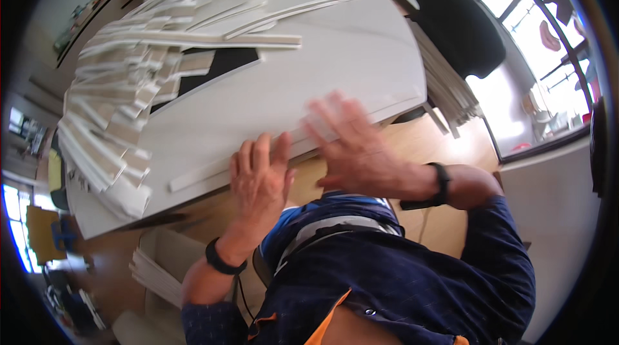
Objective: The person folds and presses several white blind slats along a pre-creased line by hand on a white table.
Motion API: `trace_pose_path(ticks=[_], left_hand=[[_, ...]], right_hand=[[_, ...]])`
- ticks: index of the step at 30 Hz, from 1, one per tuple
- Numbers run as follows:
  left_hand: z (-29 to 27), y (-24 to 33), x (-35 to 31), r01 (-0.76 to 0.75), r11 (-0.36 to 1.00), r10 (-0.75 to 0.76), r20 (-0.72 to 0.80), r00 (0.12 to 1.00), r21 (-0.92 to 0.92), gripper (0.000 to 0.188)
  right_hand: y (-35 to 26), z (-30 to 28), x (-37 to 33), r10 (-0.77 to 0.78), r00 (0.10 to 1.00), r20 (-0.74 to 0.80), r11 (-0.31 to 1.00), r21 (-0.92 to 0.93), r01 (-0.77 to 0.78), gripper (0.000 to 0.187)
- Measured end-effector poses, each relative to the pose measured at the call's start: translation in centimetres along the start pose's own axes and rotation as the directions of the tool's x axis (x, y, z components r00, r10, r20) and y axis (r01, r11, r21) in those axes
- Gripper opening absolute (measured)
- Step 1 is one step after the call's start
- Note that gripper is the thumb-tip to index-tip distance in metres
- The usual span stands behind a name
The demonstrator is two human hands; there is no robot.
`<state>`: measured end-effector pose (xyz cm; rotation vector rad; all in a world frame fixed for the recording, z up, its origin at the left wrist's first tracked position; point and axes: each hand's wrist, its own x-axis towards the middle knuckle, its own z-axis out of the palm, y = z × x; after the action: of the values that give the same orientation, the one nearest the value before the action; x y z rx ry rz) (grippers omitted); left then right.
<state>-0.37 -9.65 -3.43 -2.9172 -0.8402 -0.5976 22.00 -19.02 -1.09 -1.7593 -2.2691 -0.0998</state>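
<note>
A long, thin white strip (198, 177) lies along the near edge of the white table (348, 42). My left hand (259, 180) is over this strip with its fingers stretched and a little apart; whether the fingertips press on it I cannot tell. To its right, my right hand (354, 148) is smeared by motion, fingers spread, above the strip's other part. Nothing shows in either hand. Both wrists wear dark bands.
Many beige and white strips (138, 74) lie heaped at the table's left and far side. A dark flat panel (222, 64) sits partly under them. At the right are a black chair (458, 26) and a bundle of long strips (445, 80). More strips (155, 274) rest on a seat at lower left.
</note>
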Motion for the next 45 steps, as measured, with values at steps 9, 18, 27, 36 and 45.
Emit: trace_pose_path(ticks=[9, 18, 27, 36, 45], left_hand=[[0.2, -0.8, -1.2, 0.029, 0.997, -0.032, 0.043, 0.999, 0.068, 0.076], [0.4, -0.9, -1.1, 0.008, 0.999, -0.008, 0.004, 1.0, 0.044, 0.077], [0.9, -0.2, -0.7, 0.041, 0.999, -0.041, -0.033, 0.999, -0.005, 0.08], [-1.9, -6.1, -6.1, 0.188, 0.981, -0.191, 0.079, 0.978, 0.04, 0.074], [-4.2, -11.3, -12.8, 0.264, 0.942, -0.27, -0.002, 0.963, 0.208, 0.059]], right_hand=[[2.8, 2.3, -2.4, 0.054, 0.991, 0.12, 0.998, 0.021, -0.057, 0.11], [11.7, -1.8, -10.7, 0.461, 0.887, 0.013, 0.868, -0.214, -0.448, 0.107], [4.3, -0.4, -3.6, 0.136, 0.99, 0.044, 0.991, -0.015, -0.135, 0.12], [1.5, 2.9, -0.3, -0.001, 0.995, 0.1, 0.995, 0.104, -0.009, 0.114], [1.3, 2.4, 0.8, 0.01, 0.989, 0.145, 1.0, -0.003, -0.01, 0.097]])
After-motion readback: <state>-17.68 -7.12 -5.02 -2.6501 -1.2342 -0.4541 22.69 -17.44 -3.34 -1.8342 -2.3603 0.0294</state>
